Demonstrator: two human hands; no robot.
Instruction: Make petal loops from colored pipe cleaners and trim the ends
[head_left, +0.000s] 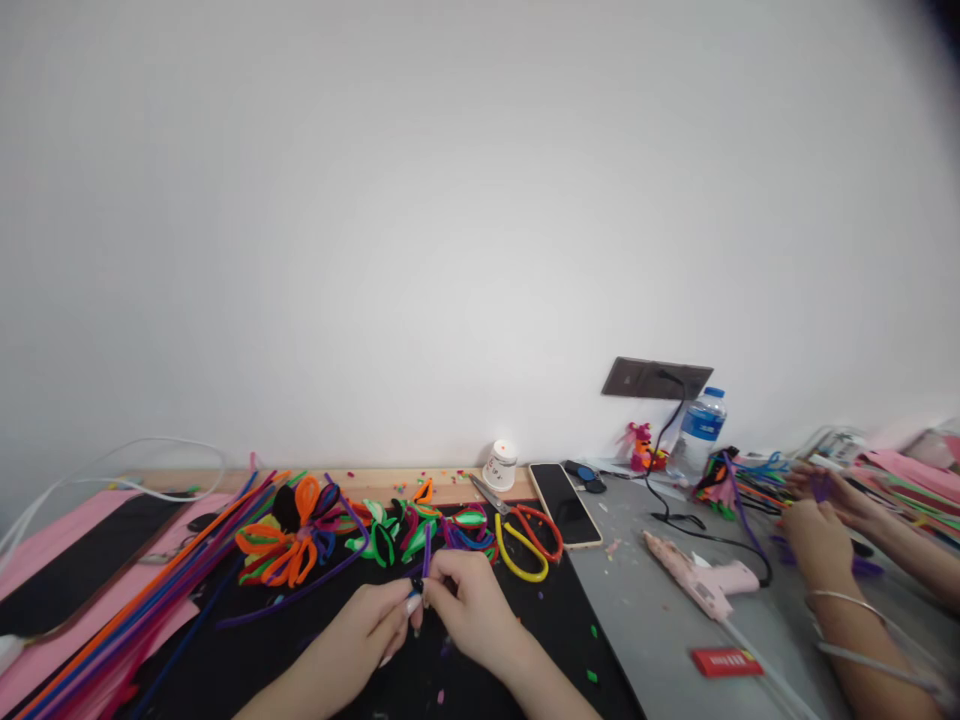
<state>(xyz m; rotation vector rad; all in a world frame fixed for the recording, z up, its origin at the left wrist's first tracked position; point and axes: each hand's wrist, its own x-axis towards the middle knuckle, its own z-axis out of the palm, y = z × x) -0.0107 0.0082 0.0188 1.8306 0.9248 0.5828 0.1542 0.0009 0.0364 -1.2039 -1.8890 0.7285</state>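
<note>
purple fuzzy stem (427, 548), one: upright between the two hands, over the black mat (566, 640); dark bit (416, 586) at its foot, too small to make out.
left hand (369, 615): fingertips drawn together around the foot.
right hand (471, 608): thumb and forefinger pinching from the other side, probably because so slight a piece needs steadying from both.
looped bundles (300, 545), several colours: just beyond the hands, seemingly set back to leave working room.
scissors (504, 510), handles toward the right hand, likely for easy pickup.
phone (566, 505): flat, beside the scissors.
glue gun (701, 580): on its side, corded, on the grey table (645, 625).
</note>
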